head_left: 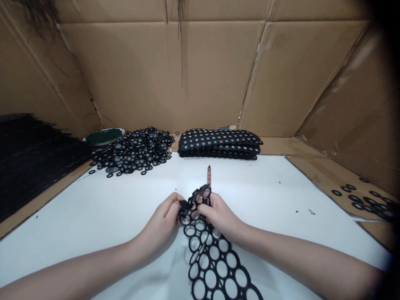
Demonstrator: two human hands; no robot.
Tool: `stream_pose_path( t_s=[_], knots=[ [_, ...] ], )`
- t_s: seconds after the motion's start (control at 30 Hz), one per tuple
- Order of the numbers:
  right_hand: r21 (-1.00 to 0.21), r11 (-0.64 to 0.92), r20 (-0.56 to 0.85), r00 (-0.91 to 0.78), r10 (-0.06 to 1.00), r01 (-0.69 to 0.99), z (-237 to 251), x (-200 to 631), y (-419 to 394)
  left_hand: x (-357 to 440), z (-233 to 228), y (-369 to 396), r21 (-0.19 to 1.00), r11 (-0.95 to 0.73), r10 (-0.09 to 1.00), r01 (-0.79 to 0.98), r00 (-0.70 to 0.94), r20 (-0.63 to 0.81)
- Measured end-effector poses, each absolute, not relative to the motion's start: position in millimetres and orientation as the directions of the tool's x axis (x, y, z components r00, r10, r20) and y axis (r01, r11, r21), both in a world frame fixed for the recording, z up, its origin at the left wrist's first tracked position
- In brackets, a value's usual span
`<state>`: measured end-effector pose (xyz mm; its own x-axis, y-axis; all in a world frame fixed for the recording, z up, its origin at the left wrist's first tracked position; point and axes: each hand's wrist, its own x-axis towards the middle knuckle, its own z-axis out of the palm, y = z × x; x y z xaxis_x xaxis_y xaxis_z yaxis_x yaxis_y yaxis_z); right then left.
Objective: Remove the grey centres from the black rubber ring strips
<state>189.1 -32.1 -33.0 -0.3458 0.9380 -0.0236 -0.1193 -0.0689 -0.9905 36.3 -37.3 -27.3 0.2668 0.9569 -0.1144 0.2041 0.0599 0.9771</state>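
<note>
Left hand (170, 212) and right hand (220, 214) pinch the black mesh (213, 264); grips close together, presumably steadying its bunched end.

Your strip (213, 265) is a black, flexible lattice of joined rings with open round holes. You have its far end bunched and curled between your left hand (167, 212) and right hand (220, 214); the rest spreads flatter toward you, slanting a little to your right and running out of view.
</note>
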Motion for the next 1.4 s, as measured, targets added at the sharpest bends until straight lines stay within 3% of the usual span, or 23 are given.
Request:
stream_pose_path(
  t_s=[0.17,0.3,0.4,0.47,0.6,0.73,0.9,1.0,1.23,1.33,1.4],
  knots=[
    [-0.981,-0.174,-0.136,-0.319,0.938,-0.092,-38,191,-32,35,-19,-26,0.978,0.036,0.983,0.204,0.17,-0.072],
    [-0.966,-0.233,-0.191,-0.303,0.934,-0.11,-37,192,-33,26,-15,-13,0.989,-0.089,0.995,0.121,0.056,0.083],
    [-0.966,-0.243,-0.204,-0.316,0.927,-0.09,-36,192,-34,20,-15,-11,0.927,-0.205,0.976,0.315,-0.005,0.217],
    [-0.98,-0.192,-0.165,-0.322,0.932,-0.056,-35,193,-34,21,-16,-15,0.837,-0.228,0.97,0.498,0.045,0.238],
    [-0.999,-0.035,-0.033,-0.334,0.942,-0.001,-34,193,-35,31,-19,-28,0.747,-0.268,0.961,0.608,0.228,0.159],
    [-0.999,-0.037,-0.029,-0.383,0.923,-0.016,-34,191,-35,36,-21,-35,0.814,-0.255,0.934,0.522,0.352,0.066],
    [-0.995,0.057,0.084,-0.424,0.902,-0.076,-40,191,-33,32,-23,-32,0.832,-0.24,0.908,0.5,0.418,0.011],
    [-0.998,0.039,0.053,-0.449,0.892,-0.04,-42,192,-31,30,-24,-26,0.883,-0.183,0.891,0.433,0.452,-0.037],
    [-0.99,-0.132,-0.097,-0.462,0.881,-0.044,-44,192,-26,25,-18,-14,0.964,-0.094,0.976,0.249,0.215,0.039],
    [-0.992,-0.102,-0.125,-0.488,0.864,0.074,-45,193,-27,21,-9,-7,0.967,-0.174,0.985,0.183,0.027,0.172],
    [-0.993,-0.036,-0.091,-0.521,0.848,0.114,-43,194,-30,19,-6,-7,0.926,-0.246,0.96,0.285,-0.06,0.273]
  ],
)
